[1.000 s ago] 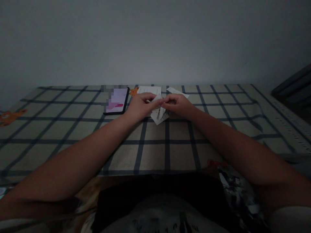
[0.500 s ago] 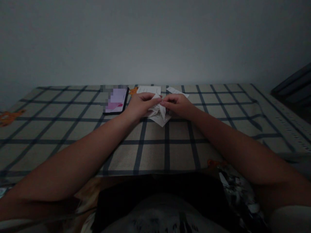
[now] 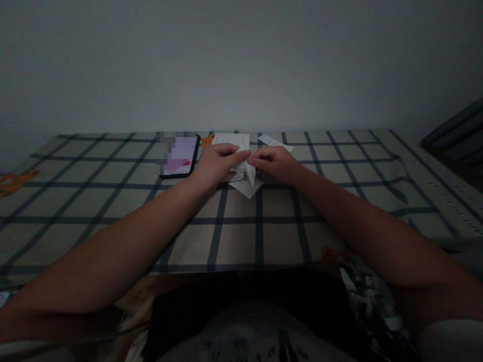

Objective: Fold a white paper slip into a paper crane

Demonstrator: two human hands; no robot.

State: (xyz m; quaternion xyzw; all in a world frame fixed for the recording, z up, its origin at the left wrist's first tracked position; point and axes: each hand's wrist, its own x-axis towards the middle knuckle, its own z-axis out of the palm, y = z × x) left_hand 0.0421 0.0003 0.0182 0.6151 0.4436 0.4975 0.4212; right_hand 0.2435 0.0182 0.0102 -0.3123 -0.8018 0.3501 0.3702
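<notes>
A creased, partly folded white sheet of paper [image 3: 245,187] with faint print is between my hands, low over the table. My left hand [image 3: 219,162] is closed on its left side, thumb lying along the top. From the right, my right hand [image 3: 274,162] pinches the paper's upper edge between thumb and fingertips, close to the left thumb tip. Both hands hide parts of the sheet. Just behind them lie a flat printed white paper [image 3: 232,139] and, to its right, a smaller paper strip [image 3: 275,143].
Left of my hands, a phone [image 3: 180,158] with a lit, partly pixelated screen lies on the checked tablecloth [image 3: 237,241]. A plain wall [image 3: 241,65] rises behind the table. At the far right is a dark slatted object [image 3: 458,130].
The paper's raised tip between the thumbs has dropped, and its lower corner has shifted slightly left. My fingertips have moved a little; the phone and other papers stay put.
</notes>
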